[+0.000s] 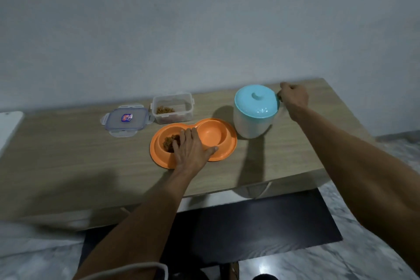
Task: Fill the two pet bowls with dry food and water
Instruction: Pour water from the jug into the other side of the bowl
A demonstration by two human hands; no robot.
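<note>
The orange double bowl [227, 153] sits on the wooden desk [68, 154], close to its near edge, and everything else is placed from it. Its left basin holds a heap of brown dry food [168, 141]; its right basin [211, 135] looks dry, with only bare orange plastic showing. The left hand [191, 150] lies flat on the bowl, palm down. Its fingers are straight and reach over the ridge between the basins, and its thumb is spread along the near rim; this grip is open and holds nothing. Just behind the bowl stands a clear plastic container [189, 109] with a little more dry food in its bottom. Its lid [126, 120], clips splayed out, lies flat behind and to the left of the bowl, beside the container. Just to the right of the bowl stands a white jug [250, 125], upright and capped with a pale blue lid [256, 102]. The right hand [293, 96] is on the jug's side away from the bowl, its grip closed with fingers curled at the jug's handle.
</note>
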